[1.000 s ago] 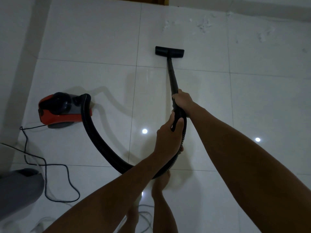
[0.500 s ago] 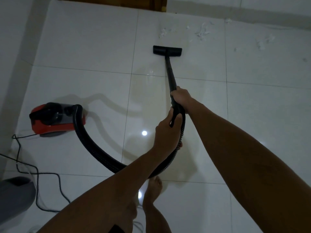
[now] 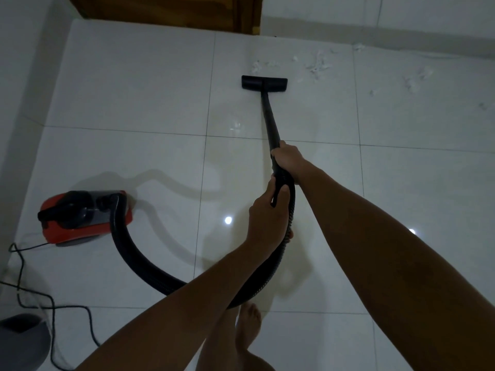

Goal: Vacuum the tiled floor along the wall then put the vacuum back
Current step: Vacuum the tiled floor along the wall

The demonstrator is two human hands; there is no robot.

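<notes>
With my right hand (image 3: pixel 288 159) and left hand (image 3: pixel 267 215) both clenched round the wand (image 3: pixel 269 117), I have pushed the floor nozzle (image 3: pixel 264 83) nearer the white debris (image 3: pixel 317 66) along the wall, the red canister (image 3: pixel 85 216) trailing.

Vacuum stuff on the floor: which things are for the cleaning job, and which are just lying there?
For the job:
- nozzle on the tiles
- wand, held in the right hand
- hose, held in the left hand
- red vacuum
- cord
- white fluff by the wall

Just there:
- wooden door
- grey thing at bottom left
</notes>
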